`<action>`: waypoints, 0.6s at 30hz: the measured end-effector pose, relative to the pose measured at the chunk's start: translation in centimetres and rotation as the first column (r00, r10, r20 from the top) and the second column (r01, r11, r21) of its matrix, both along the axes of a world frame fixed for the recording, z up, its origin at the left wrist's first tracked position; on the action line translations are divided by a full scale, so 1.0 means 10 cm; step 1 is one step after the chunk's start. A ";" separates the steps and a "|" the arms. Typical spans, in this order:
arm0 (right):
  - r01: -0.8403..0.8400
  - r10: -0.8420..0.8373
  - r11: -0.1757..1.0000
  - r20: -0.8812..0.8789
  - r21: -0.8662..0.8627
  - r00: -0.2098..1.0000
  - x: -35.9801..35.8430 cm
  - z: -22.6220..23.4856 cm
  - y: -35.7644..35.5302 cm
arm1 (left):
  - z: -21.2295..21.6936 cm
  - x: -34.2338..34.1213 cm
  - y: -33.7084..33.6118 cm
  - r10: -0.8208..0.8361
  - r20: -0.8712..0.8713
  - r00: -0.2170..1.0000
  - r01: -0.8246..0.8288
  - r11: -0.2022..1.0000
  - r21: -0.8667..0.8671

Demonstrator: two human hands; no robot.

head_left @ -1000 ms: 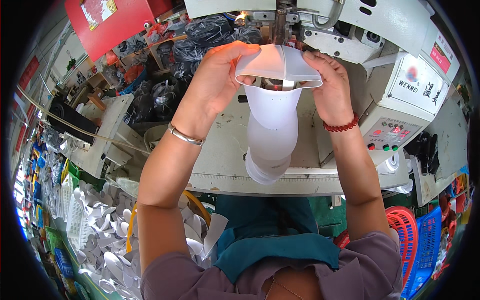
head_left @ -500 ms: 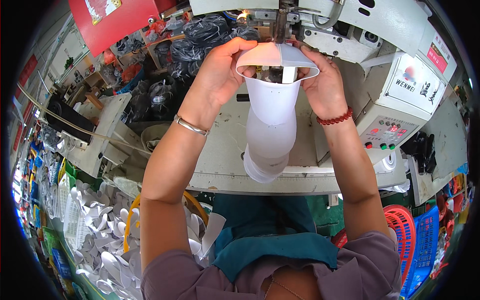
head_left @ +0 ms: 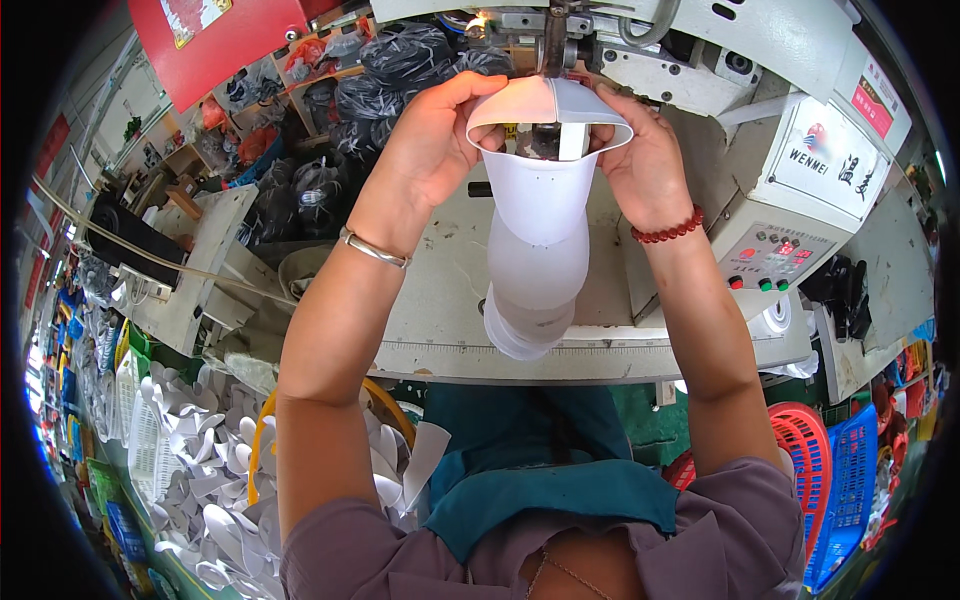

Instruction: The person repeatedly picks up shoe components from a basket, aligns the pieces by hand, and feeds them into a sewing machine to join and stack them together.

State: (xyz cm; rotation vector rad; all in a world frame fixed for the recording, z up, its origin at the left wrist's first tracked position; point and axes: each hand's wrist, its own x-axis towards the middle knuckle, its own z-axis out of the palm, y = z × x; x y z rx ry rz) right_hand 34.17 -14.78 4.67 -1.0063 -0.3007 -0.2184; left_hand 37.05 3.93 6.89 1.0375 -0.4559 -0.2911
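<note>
A white curved shoe-upper-like piece (head_left: 543, 190) is stretched open in a loop below the upright metal rod (head_left: 555, 45) of a machine. My left hand (head_left: 432, 145) grips its left upper edge, thumb and fingers closed on the rim. On the right edge, my right hand (head_left: 648, 165) pinches the same piece, with its fingertips partly hidden behind it. A seam runs down the middle of the top part, right under the rod. Further white pieces (head_left: 538, 270) hang from it in a row toward the table's front edge. A dark and white machine part shows through the opening.
The machine's control box (head_left: 785, 250) with lit digits stands at right. A pale worktable (head_left: 440, 330) lies beneath. Many white pieces (head_left: 225, 450) are heaped at lower left. Red (head_left: 800, 450) and blue baskets (head_left: 845, 490) stand at lower right. Black bags (head_left: 400, 80) fill shelves behind.
Almost nothing differs. The whole scene sits slightly further left and up, while both hands keep the same hold on the white piece under the rod.
</note>
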 end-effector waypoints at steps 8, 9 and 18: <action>-0.053 0.053 0.998 -0.019 0.024 0.998 0.07 -0.09 -0.07 | -0.09 0.11 0.04 -0.088 -0.009 0.996 0.087 0.995 -0.043; -0.069 0.071 0.996 -0.035 0.051 0.997 0.08 -0.11 -0.07 | -0.11 0.12 0.04 -0.138 -0.007 0.990 0.138 0.988 -0.074; 0.034 -0.041 0.998 -0.139 -0.050 0.989 -0.02 -0.18 0.00 | -0.28 0.21 -0.06 0.038 -0.154 0.987 -0.034 0.999 0.029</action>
